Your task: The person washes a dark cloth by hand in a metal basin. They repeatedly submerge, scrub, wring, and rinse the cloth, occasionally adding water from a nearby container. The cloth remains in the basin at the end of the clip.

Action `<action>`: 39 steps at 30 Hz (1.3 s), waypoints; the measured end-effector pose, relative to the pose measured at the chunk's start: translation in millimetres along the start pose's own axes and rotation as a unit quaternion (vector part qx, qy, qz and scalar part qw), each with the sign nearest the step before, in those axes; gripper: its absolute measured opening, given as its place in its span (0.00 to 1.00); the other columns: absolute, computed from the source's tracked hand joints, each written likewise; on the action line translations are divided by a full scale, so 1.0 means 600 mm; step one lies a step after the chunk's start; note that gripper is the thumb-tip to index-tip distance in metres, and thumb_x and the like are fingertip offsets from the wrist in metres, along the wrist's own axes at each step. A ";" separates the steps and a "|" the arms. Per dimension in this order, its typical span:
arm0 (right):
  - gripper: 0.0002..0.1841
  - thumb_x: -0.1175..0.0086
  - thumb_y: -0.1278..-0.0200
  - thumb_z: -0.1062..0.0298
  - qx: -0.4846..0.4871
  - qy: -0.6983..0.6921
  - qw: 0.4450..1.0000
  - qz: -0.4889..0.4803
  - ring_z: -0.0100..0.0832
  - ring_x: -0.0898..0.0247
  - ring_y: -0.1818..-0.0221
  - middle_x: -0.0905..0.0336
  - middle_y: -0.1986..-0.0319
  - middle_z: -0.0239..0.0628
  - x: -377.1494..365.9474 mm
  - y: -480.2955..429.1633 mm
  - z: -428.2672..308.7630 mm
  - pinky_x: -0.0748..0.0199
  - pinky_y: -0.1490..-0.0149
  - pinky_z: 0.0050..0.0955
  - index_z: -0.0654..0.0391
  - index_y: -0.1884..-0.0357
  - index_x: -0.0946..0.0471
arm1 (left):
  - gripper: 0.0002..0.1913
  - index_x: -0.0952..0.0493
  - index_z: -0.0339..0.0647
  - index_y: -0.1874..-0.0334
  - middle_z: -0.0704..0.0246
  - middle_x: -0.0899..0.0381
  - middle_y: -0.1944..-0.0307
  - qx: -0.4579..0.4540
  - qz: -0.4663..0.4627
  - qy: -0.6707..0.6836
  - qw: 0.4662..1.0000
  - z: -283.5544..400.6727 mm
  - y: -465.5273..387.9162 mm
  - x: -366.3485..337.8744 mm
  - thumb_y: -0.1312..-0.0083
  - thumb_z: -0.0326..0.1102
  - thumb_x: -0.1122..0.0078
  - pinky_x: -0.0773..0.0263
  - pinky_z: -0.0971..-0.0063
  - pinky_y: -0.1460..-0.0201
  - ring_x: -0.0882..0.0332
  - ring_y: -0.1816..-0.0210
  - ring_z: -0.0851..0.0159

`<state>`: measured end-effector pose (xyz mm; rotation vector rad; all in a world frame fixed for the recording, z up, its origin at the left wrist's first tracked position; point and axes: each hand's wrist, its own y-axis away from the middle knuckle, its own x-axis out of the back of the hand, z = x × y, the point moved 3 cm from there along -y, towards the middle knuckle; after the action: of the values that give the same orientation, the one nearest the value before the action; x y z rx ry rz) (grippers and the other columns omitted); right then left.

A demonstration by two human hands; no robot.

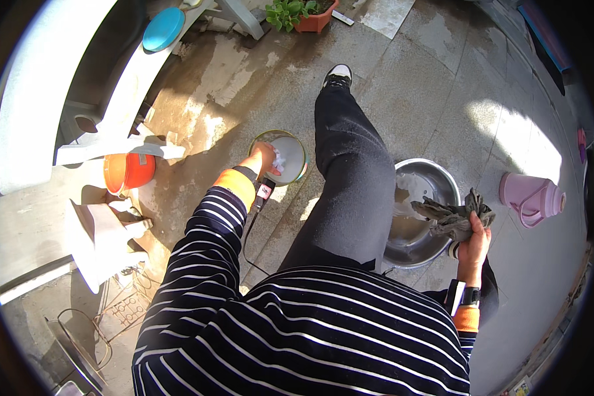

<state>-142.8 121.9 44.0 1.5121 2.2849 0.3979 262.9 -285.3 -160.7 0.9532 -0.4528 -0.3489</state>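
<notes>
My left hand [264,159] reaches over a round tub [297,148] with a pale inside, standing on the floor left of my leg. Its fingers are closed on a crumpled white item [279,161], perhaps tissue or plastic. My right hand [476,247] grips a wet-looking grey cloth [455,218] by its right part. The cloth hangs bunched over the right rim of a stainless steel basin [448,180], which holds some murky water. A wrist device with a cable is strapped at my left wrist.
A pink thermos jug [529,197] stands right of the basin. An orange bucket [128,172], a white stool [91,242] and a white bench with a blue lid [164,29] are at left. A potted plant [317,17] stands ahead, beyond my extended foot.
</notes>
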 end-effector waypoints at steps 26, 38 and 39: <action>0.11 0.47 0.36 0.74 0.015 -0.054 0.998 -0.011 0.34 0.21 0.60 0.20 0.60 0.42 0.016 0.013 -0.027 0.22 0.52 0.33 0.66 0.53 0.26 | 0.19 0.35 0.35 0.40 0.55 0.31 0.43 -0.013 0.029 0.304 0.952 0.005 0.101 0.030 0.30 0.38 0.56 0.31 0.43 0.47 0.30 0.44 0.47; 0.10 0.51 0.33 0.67 -0.020 -0.282 0.958 -0.051 0.38 0.20 0.67 0.19 0.67 0.43 0.017 0.024 -0.062 0.19 0.59 0.38 0.65 0.59 0.25 | 0.08 0.31 0.34 0.58 0.57 0.28 0.57 -0.200 -0.210 0.362 0.886 0.252 0.324 0.008 0.36 0.30 0.54 0.31 0.55 0.51 0.30 0.53 0.50; 0.10 0.51 0.33 0.68 -0.014 -0.293 0.953 -0.070 0.38 0.20 0.67 0.19 0.67 0.43 0.017 0.025 -0.066 0.19 0.59 0.38 0.65 0.59 0.26 | 0.10 0.31 0.32 0.57 0.55 0.28 0.55 -0.222 -0.216 0.349 0.884 0.280 0.359 -0.007 0.37 0.30 0.53 0.31 0.54 0.50 0.30 0.52 0.49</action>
<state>-151.9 136.0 84.1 1.2308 1.8804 -0.0616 191.1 -285.0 103.0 0.6549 0.5009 -0.4564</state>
